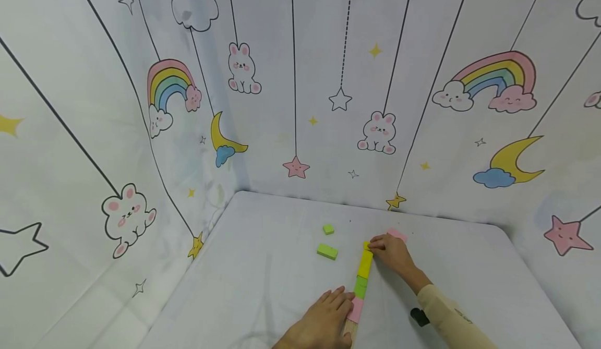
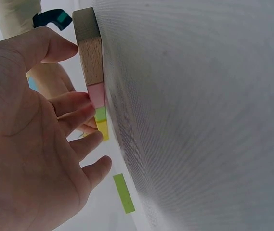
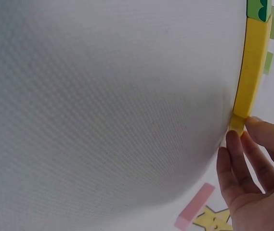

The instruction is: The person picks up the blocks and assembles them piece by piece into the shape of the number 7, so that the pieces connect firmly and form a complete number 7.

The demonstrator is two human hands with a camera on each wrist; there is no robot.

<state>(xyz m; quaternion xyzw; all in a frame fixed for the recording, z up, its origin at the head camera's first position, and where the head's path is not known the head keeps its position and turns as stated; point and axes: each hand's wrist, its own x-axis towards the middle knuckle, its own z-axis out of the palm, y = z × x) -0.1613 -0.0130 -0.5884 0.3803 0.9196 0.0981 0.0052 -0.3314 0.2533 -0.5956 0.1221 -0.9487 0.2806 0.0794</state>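
A straight row of blocks runs across the white table: a wooden block [image 2: 90, 60] at the near end, then a pink block [image 1: 355, 310], a green block [image 1: 360, 287], a long yellow block [image 1: 365, 264] and a small yellow block [image 3: 237, 123] at the far end. My right hand [image 1: 393, 255] pinches the small yellow block between thumb and fingers, its end against the long yellow one. My left hand [image 1: 324, 320] rests along the left side of the row, fingers loosely extended, fingertips touching the pink block and thumb by the wooden block.
Left of the row's far end lie a small green block [image 1: 328, 229] and a larger green block [image 1: 327, 251]. A pink block [image 3: 194, 207] lies beyond my right hand. Something dark [image 1: 419, 316] shows at my right sleeve. Patterned cloth walls [image 1: 300, 130] stand behind the table.
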